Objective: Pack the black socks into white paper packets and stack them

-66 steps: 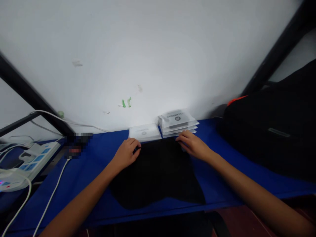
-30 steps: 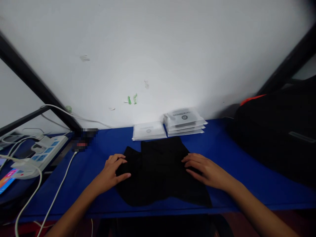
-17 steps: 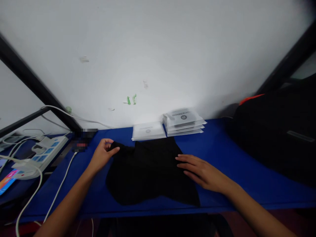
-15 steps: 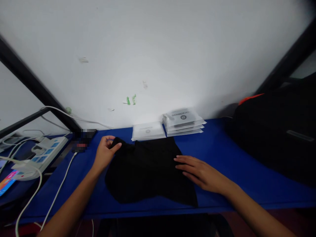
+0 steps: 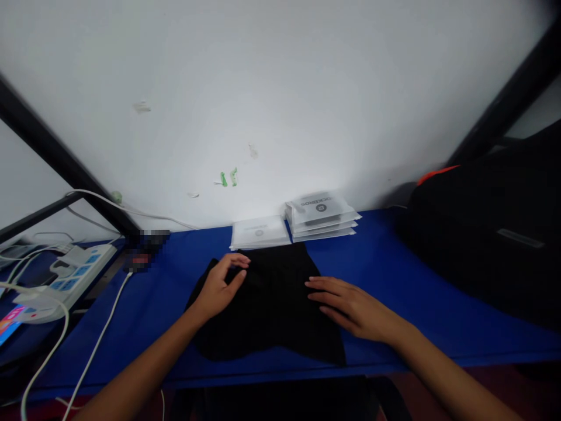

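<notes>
With the black cloth [image 5: 276, 310] as the clock's middle, flat on the blue table [image 5: 153, 304], the white power strip [image 5: 81, 272] sits near nine. The left hand [image 5: 221, 286] is curled over the cloth at ten, but I cannot tell if it pinches any. Clear packets [image 5: 260, 232] lie at twelve, a taller pile [image 5: 322, 216] at one, and the right hand [image 5: 357, 307] rests open on the edge at three.

cloth [image 5: 280, 310] on table [image 5: 377, 269] | packets [image 5: 322, 217] behind cloth | power strip [image 5: 81, 273] left
</notes>
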Motion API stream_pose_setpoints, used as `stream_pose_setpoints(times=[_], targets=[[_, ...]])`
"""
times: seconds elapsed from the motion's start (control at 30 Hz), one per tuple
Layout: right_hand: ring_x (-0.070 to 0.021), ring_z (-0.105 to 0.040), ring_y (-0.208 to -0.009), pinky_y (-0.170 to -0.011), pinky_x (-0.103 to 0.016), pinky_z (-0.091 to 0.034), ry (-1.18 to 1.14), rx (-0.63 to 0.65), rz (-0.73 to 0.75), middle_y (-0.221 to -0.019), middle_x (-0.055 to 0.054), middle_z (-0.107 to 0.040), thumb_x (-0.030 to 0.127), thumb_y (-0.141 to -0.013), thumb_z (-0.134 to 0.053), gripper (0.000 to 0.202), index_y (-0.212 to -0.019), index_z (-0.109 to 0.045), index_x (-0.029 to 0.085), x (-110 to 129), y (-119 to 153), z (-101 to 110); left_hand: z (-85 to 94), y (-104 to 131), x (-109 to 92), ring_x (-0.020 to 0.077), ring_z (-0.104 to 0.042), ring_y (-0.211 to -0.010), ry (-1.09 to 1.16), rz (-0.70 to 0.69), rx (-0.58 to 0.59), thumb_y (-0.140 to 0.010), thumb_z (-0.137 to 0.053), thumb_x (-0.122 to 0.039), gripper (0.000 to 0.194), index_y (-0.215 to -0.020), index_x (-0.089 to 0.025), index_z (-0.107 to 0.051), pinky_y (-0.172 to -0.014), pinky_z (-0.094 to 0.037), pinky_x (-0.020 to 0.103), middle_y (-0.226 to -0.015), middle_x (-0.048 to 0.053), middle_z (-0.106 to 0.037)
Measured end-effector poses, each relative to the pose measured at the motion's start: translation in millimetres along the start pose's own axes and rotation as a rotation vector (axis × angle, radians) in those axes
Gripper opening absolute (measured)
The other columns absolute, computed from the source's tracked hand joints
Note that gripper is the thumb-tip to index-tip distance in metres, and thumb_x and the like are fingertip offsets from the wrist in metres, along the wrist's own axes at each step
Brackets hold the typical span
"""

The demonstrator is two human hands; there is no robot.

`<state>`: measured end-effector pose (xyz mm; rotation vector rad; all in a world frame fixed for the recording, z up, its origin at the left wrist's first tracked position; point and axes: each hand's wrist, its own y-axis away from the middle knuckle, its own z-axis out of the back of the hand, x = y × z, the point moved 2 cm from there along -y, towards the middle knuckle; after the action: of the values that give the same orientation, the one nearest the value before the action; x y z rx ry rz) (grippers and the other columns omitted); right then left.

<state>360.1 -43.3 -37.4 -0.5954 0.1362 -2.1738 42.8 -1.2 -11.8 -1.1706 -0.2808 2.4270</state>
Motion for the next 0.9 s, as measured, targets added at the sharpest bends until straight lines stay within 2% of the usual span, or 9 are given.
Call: stream_pose_setpoints(times=[0.1,0.2,0.33,0.47,0.63,0.7,0.77,0.83,0.9], targets=[[-0.0251,-0.049,-0.131,-0.108,-0.045,-0.045,-0.012,-0.033,-0.003,-0.139,-0.010,-0.056,0.023,-0.095,-0.052,0.034,-0.129,-0.059,0.023,-0.7,0.9,0.4,7.9,10.3,17.7,0.0232,-0.058,-0.099,-0.115,0.165,-0.225,-0.087,-0.060,-0.043,0.033,-0.111,-0.020,-0.053,-0.094,-0.048,0.044,-0.109,0.008,-0.055],[-0.0251,-0.050,-0.130,-0.107,-0.045,-0.046,-0.012,-0.049,-0.010,-0.139,-0.010,-0.056,0.025,-0.096,-0.052,0.034,-0.129,-0.059,0.023,-2.0,1.8,0.9,2.2,18.3,26.9,0.0316,-0.048,-0.112,-0.338,0.251,-0.118,-0.084,-0.059,-0.056,0.039,-0.097,-0.019,-0.061,-0.100,-0.040,0.056,-0.112,0.011,-0.050],[-0.0253,-0.051,-0.129,-0.106,-0.046,-0.046,0.002,-0.068,-0.022,-0.138,-0.011,-0.056,0.026,-0.096,-0.052,0.033,-0.128,-0.057,0.023,-3.0,3.5,3.1,-9.2,20.3,24.7,0.0414,-0.034,-0.126,-0.473,0.237,0.032,-0.081,-0.060,-0.064,0.047,-0.079,-0.017,-0.062,-0.100,-0.032,0.065,-0.131,0.015,-0.045],[-0.0244,-0.051,-0.128,-0.104,-0.045,-0.048,0.010,-0.151,-0.046,-0.136,-0.013,-0.056,0.026,-0.097,-0.051,0.031,-0.128,-0.054,0.021,-5.2,6.2,7.8,-8.9,10.0,17.7,0.0391,-0.039,-0.122,-0.421,0.202,0.018,-0.077,-0.068,-0.050,0.036,-0.072,-0.017,-0.056,-0.099,-0.035,0.061,-0.127,0.014,-0.050],[-0.0252,-0.057,-0.120,-0.098,-0.044,-0.052,-0.003,-0.247,-0.105,-0.131,-0.013,-0.059,0.027,-0.096,-0.052,0.032,-0.127,-0.054,0.023,-9.6,9.1,13.1,6.0,-8.9,-0.1,0.0265,-0.053,-0.110,-0.190,0.125,-0.308,-0.080,-0.061,-0.027,0.011,-0.085,-0.020,-0.053,-0.091,-0.048,0.044,-0.115,0.009,-0.055],[-0.0255,-0.058,-0.119,-0.098,-0.044,-0.052,-0.006,-0.254,-0.113,-0.130,-0.013,-0.060,0.028,-0.096,-0.052,0.031,-0.126,-0.055,0.023,-9.9,9.2,13.9,3.9,-13.3,-10.9,0.0248,-0.055,-0.108,-0.158,0.027,-0.330,-0.082,-0.059,-0.024,0.013,-0.094,-0.021,-0.054,-0.089,-0.049,0.041,-0.114,0.008,-0.055],[-0.0256,-0.058,-0.119,-0.097,-0.044,-0.052,-0.008,-0.245,-0.120,-0.130,-0.013,-0.060,0.028,-0.096,-0.052,0.031,-0.126,-0.055,0.024,-9.5,8.9,14.0,-6.8,-15.0,-20.9,0.0253,-0.055,-0.110,-0.188,-0.097,-0.152,-0.083,-0.061,-0.025,0.019,-0.101,-0.022,-0.056,-0.093,-0.047,0.042,-0.116,0.009,-0.057],[-0.0259,-0.059,-0.118,-0.097,-0.044,-0.053,-0.007,-0.238,-0.127,-0.129,-0.013,-0.060,0.029,-0.096,-0.052,0.030,-0.125,-0.056,0.024,-9.1,8.5,13.8,-21.6,-13.0,-27.4,0.0282,-0.053,-0.114,-0.270,-0.190,0.151,-0.082,-0.067,-0.032,0.031,-0.110,-0.023,-0.058,-0.098,-0.044,0.045,-0.121,0.010,-0.057],[-0.0261,-0.059,-0.118,-0.097,-0.044,-0.053,-0.007,-0.233,-0.133,-0.129,-0.013,-0.060,0.030,-0.095,-0.052,0.030,-0.125,-0.057,0.024,-8.9,8.4,13.3,-32.1,-9.3,-30.2,0.0321,-0.051,-0.119,-0.367,-0.231,0.372,-0.075,-0.074,-0.041,0.050,-0.119,-0.023,-0.057,-0.100,-0.042,0.048,-0.129,0.011,-0.054]])
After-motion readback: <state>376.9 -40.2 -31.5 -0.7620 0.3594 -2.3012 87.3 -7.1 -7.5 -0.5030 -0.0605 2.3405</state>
